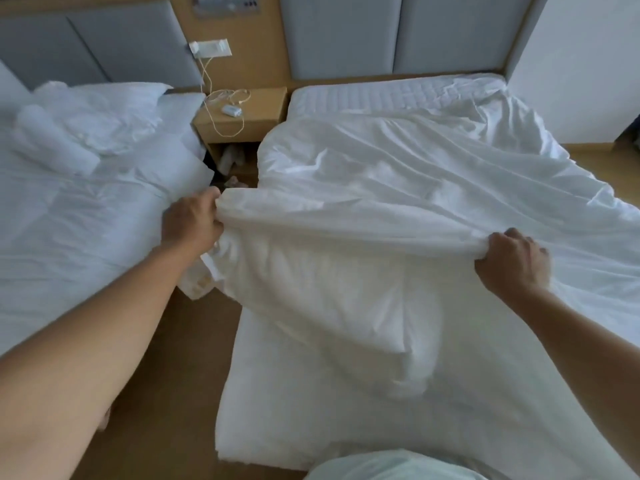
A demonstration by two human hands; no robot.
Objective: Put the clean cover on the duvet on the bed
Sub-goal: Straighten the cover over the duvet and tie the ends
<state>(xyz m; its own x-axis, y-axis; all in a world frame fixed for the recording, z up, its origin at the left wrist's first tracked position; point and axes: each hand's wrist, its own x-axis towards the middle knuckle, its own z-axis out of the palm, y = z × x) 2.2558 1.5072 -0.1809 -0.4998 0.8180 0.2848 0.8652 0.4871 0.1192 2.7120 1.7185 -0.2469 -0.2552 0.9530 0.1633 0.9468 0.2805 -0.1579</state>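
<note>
A white duvet cover (pixel 398 174) lies spread and wrinkled over the right bed (pixel 363 95). Its near edge is lifted off the mattress. My left hand (pixel 192 223) grips that edge at its left corner, over the gap between the beds. My right hand (pixel 512 261) grips the same edge further right, fingers curled into the cloth. Below the lifted edge hangs a bulky fold of white duvet (pixel 346 306), draped down onto the mattress. I cannot tell how much of the duvet is inside the cover.
A second bed (pixel 69 209) with rumpled white linen and a pillow (pixel 104 109) stands on the left. Between the beds is a wooden nightstand (pixel 242 116) with a charger and cable. Padded grey headboards (pixel 343 36) line the wall. Wooden floor (pixel 173 393) runs between the beds.
</note>
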